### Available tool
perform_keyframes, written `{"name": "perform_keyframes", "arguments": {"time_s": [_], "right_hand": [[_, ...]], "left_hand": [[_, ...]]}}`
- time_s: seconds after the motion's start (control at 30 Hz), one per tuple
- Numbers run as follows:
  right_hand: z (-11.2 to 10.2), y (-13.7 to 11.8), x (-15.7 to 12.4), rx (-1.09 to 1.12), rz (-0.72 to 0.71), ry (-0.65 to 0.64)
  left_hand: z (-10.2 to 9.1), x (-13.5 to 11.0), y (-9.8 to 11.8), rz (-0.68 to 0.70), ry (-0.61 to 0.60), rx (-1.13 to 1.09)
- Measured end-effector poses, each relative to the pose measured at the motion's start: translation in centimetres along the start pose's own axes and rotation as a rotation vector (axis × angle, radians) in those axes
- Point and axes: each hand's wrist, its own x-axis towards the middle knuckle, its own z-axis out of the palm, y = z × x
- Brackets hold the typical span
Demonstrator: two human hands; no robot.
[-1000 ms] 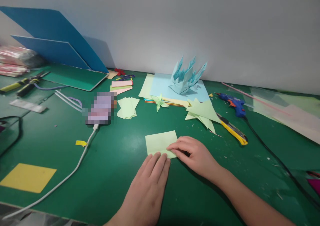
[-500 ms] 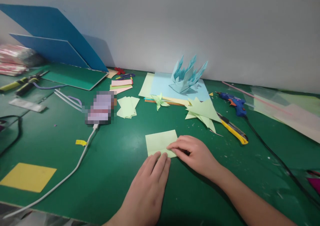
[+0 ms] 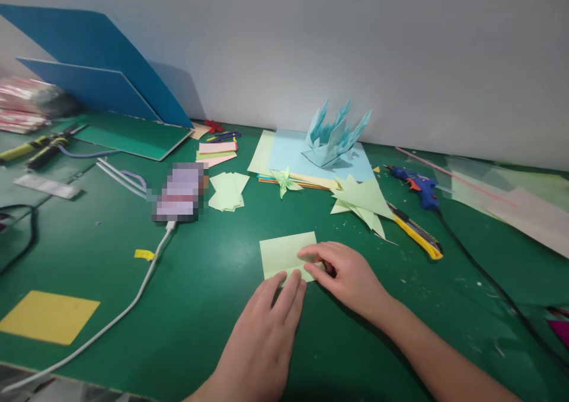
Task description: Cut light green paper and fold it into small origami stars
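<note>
A pale green sheet of paper (image 3: 284,251) lies on the green table in front of me, with a fold along its near edge. My left hand (image 3: 269,325) rests flat at that near edge, its fingertips on the paper and its fingers stretched out. At the paper's right side is my right hand (image 3: 344,274). Its thumb and index finger are a little apart over the sheet, with nothing seen between them; the other fingers are partly hidden.
Behind the paper are a small green folded-paper flower (image 3: 285,181), cut green pieces (image 3: 229,191), pointed paper shapes (image 3: 362,200) and a blue origami piece (image 3: 331,141). A yellow utility knife (image 3: 418,236) and blue glue gun (image 3: 415,182) lie right. A white cable (image 3: 133,304) crosses the left.
The thumb and index finger of my right hand have parted, with the index finger now further up the sheet. My left hand stays at the near edge with its fingers slightly more spread.
</note>
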Motion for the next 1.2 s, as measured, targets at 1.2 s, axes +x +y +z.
{"name": "perform_keyframes", "arguments": {"time_s": [1.2], "right_hand": [[0.01, -0.07, -0.09, 0.007, 0.034, 0.008]], "left_hand": [[0.11, -0.04, -0.06, 0.011, -0.007, 0.032]]}}
